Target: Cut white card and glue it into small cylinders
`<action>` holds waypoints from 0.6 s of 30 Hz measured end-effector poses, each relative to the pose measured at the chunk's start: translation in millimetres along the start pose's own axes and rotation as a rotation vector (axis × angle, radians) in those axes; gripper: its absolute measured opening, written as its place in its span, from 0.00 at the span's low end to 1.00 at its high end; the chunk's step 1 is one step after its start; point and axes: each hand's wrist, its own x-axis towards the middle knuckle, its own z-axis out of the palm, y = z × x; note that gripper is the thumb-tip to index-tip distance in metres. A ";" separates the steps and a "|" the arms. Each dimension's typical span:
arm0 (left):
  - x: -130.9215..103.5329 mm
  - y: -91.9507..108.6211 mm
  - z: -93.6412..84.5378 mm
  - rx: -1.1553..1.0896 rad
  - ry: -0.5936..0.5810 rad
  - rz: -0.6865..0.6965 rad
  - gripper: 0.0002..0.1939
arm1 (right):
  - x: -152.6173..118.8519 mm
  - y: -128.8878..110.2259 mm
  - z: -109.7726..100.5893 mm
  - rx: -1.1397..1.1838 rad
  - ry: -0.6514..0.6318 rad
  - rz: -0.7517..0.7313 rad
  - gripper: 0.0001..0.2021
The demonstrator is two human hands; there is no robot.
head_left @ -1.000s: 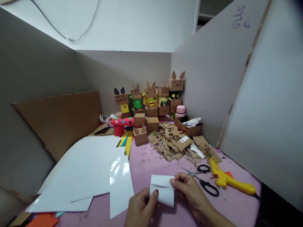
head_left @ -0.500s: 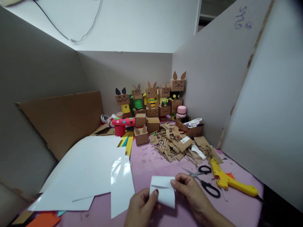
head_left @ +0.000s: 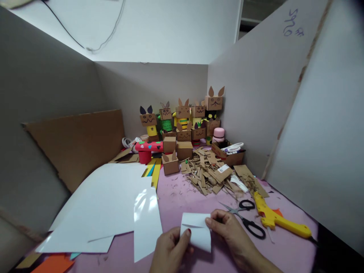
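The left hand's (head_left: 169,248) grip pinches the folded white paper piece (head_left: 200,239) at its left edge, the right hand's (head_left: 233,231) at its upper right. The piece is folded over, its slit-like seam visible; whether it is fastened I cannot tell. Between two and three o'clock lie black-handled scissors (head_left: 235,211), then a yellow glue gun (head_left: 273,217); at twelve, finished-looking cardboard animal figures (head_left: 183,111). Blue panel handwriting (head_left: 290,22) at one o'clock is unclear.

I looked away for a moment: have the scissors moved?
No. Against the glue gun, the scissors lie as before, to its left; only the view shifted slightly.
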 end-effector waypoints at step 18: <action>-1.7 2.4 -1.4 -0.009 -0.016 0.020 0.23 | -2.0 -2.1 -1.4 -0.043 -0.033 -0.020 0.19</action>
